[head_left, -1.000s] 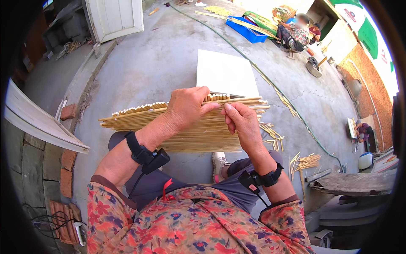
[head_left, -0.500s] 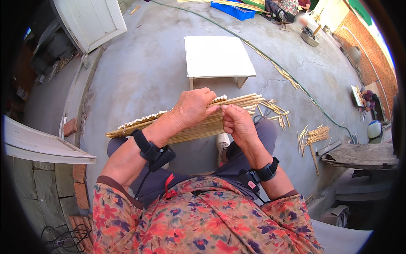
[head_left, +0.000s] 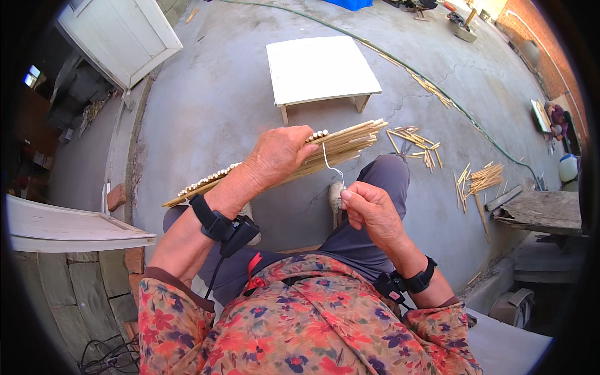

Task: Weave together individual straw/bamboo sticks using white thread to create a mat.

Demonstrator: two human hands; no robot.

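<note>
A long mat of pale bamboo sticks (head_left: 353, 139) lies slanted over my lap, edged on its far side by a row of short pegs with white round ends (head_left: 209, 177). My left hand (head_left: 277, 154) has its fingers wrapped over the upper edge, gripping the sticks. A thin white string (head_left: 331, 166) hangs from the sticks down to my right hand (head_left: 369, 209), which pinches its end between thumb and fingers, below and right of the bundle.
A low white table (head_left: 322, 69) stands ahead. Loose cut sticks (head_left: 484, 178), a green hose (head_left: 459, 109) and a blue crate (head_left: 347, 3) are on the concrete. White doors (head_left: 119, 37) flank the left; weathered boards (head_left: 537, 212) lie right. A co-worker (head_left: 556, 122) is at the far right.
My right hand has pulled down and toward me from the sticks, drawing out the white string. The far end of the bundle has narrowed and tilted up; the view has tipped toward my lap.
</note>
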